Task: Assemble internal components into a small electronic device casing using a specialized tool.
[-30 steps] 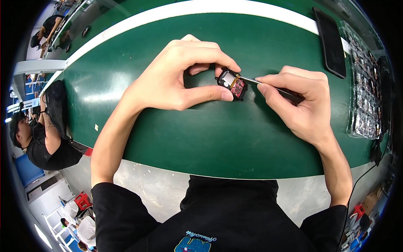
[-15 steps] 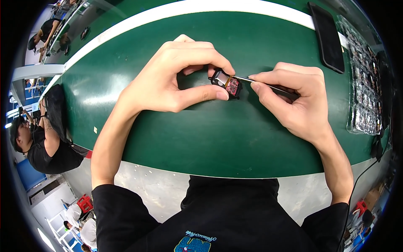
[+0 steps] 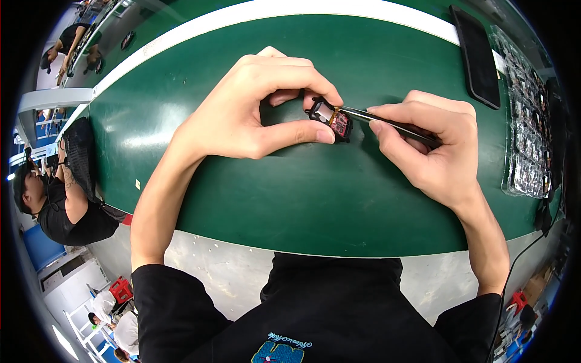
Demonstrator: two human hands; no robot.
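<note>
Left hand (image 3: 251,103) pinches a small open device casing (image 3: 331,119), black, possibly a watch body: index finger at the far edge, thumb along the near one, other fingers curled behind. Casing sits tilted between the two hands, over the middle of the green tabletop (image 3: 302,202); cannot tell whether its underside touches down. Open side faces up: silvery block (image 3: 324,113) toward the left, pinkish-red circuit board (image 3: 341,126) toward the right, narrow amber strip between.

Right hand (image 3: 445,157) grasps a slim metal tool (image 3: 356,112), probably tweezers, pen-fashion between thumb and index finger. Tip comes in at the casing's far edge, close by the left index fingertip; contact too fine to make out.

Handling, by my judgement: keep the left grip firm on the rim, away from the board. Work the tool low and nearly flat, in short, light strokes; a slip could scratch the board, nick the strip or catch the left index finger, so shift that fingertip back a little. Bracing the casing or the right hand's heel on the tabletop should steady the tip.
</note>
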